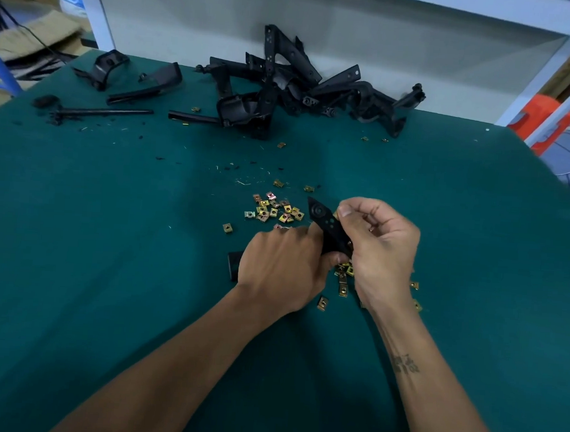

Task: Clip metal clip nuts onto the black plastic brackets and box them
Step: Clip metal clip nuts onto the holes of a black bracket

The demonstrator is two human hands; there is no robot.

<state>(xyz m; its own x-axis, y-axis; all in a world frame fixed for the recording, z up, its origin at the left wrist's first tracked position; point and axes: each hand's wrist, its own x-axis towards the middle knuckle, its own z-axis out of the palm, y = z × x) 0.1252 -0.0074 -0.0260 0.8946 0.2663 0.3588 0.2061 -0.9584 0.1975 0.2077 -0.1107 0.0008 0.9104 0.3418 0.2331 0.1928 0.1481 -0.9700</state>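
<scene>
A black plastic bracket (326,223) is held up over the green table between both hands, its pointed end toward the back. My left hand (282,269) grips its lower part from the left. My right hand (380,246) has its fingers curled against the bracket's right edge, thumb and fingertips pinched together at the top; a small metal glint shows in the fingers. Several brass clip nuts (274,211) lie scattered just behind the hands, and more clip nuts (343,284) lie under the hands.
A pile of black brackets (295,83) leans against the white back wall. Loose black parts (131,79) and a black rod (103,113) lie at the back left. A small black piece (233,266) lies left of my left hand. The green mat (108,238) covers the table.
</scene>
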